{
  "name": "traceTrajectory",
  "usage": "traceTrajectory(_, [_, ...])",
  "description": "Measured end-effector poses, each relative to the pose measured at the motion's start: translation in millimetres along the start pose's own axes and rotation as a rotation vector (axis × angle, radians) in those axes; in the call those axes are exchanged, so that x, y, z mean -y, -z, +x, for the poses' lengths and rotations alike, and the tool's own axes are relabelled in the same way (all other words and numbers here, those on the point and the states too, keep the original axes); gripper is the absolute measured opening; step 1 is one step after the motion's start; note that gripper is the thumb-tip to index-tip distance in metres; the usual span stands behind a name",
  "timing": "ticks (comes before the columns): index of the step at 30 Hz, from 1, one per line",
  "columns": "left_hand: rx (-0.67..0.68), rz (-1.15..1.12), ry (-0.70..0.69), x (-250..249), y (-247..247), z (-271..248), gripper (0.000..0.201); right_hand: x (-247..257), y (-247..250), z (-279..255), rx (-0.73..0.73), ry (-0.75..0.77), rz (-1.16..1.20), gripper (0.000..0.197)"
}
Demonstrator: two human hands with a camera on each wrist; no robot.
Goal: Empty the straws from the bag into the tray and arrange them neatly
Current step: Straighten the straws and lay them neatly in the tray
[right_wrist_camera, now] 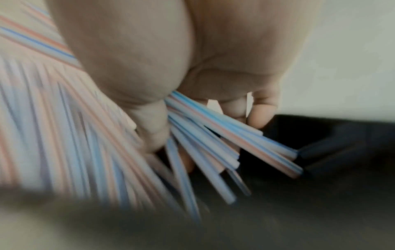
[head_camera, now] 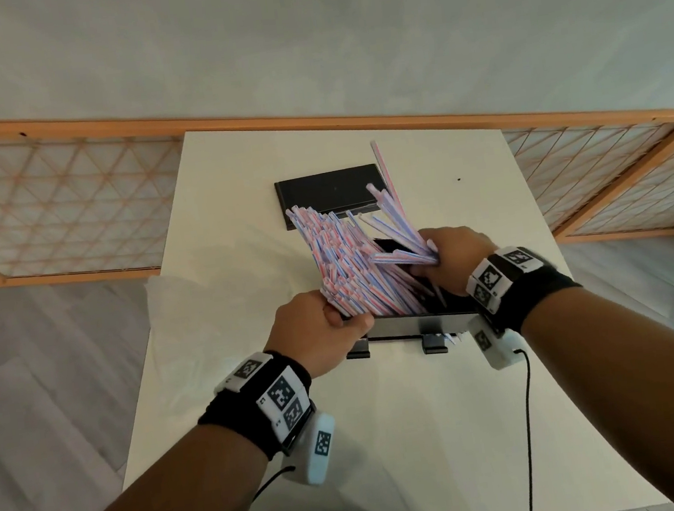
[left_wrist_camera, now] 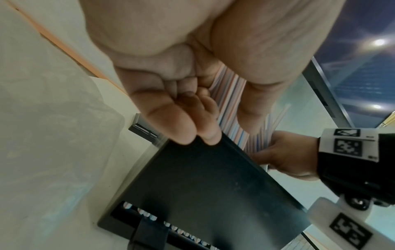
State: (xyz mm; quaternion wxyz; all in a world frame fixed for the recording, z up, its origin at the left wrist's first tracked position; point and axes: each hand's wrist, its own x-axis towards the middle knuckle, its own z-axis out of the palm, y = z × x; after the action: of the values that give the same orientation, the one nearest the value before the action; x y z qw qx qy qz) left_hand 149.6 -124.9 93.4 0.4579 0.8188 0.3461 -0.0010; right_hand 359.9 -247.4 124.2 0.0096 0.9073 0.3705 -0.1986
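I am holding the straws [head_camera: 339, 250] in both hands over the black tray [head_camera: 420, 321], which is sitting on the white table [head_camera: 392, 439] just in front of me. My left hand [head_camera: 323, 333] is curling round the near end of the big bunch, right at the tray's left corner; my right hand [head_camera: 452, 260] is gripping a smaller, fanned-out clutch on the tray's right side. Both bunches are tilting up and away from me, their far ends splaying over a flat black lid [head_camera: 329, 190] lying farther back.

As I judge it, the emptying is done: the bag [head_camera: 181, 317], a pale clear sheet, is lying slack on the table to my left, apart from the straws. The tidying is only beginning, since the straws are crossing each other at several angles and mostly standing above the tray, not lying flat in it.

In the left wrist view a few straw ends are showing through a slot in the tray's near wall, so some are already lying inside. How many, I cannot tell, because my hands and the bunches are hiding the tray floor. The right wrist view is blurred, and my fingertips there are mostly buried among straws.
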Motion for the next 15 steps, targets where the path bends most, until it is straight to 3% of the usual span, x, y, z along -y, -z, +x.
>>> traceTrajectory(7, [0.021,0.044,0.003,0,2,-1,0.047,-10,9,-8,-0.098,0.089,-0.012,0.03])
traceTrajectory(15, [0.028,0.058,0.02,-1,6,-5,0.04,-5,8,-14,-0.113,0.147,0.137,0.016])
